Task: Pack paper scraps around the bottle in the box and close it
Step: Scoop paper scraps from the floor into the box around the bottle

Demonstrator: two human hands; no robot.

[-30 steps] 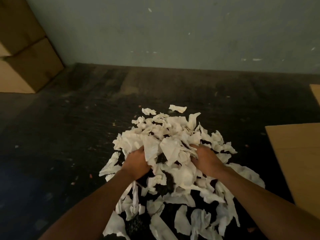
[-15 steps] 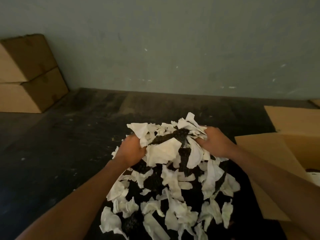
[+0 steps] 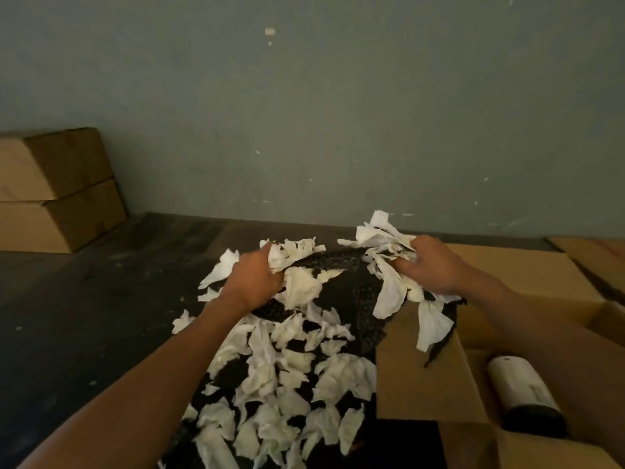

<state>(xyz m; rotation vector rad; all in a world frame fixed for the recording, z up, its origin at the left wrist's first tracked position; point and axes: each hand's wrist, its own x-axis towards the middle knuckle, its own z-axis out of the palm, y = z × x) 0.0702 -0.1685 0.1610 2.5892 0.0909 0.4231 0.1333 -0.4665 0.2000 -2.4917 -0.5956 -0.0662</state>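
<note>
White paper scraps [image 3: 291,374] lie heaped on a black patterned cloth [image 3: 341,289]. My left hand [image 3: 253,282] grips the cloth's far left edge together with scraps. My right hand [image 3: 429,265] grips the far right edge with a bunch of scraps, raised over the left flap of the open cardboard box [image 3: 422,377]. Inside the box lies the bottle [image 3: 524,394], white with a dark end, on its side. The cloth's far edge is lifted, so the scraps slope down toward me.
Two closed cardboard boxes [image 3: 54,191] are stacked at the far left against the grey-green wall. The dark floor stretches to the left. More cardboard flaps [image 3: 527,269] lie at the right behind the open box.
Both hands have lifted the cloth's far edge with the scraps and carried it right toward the open box. The view has swung right, bringing the box and bottle into sight.
</note>
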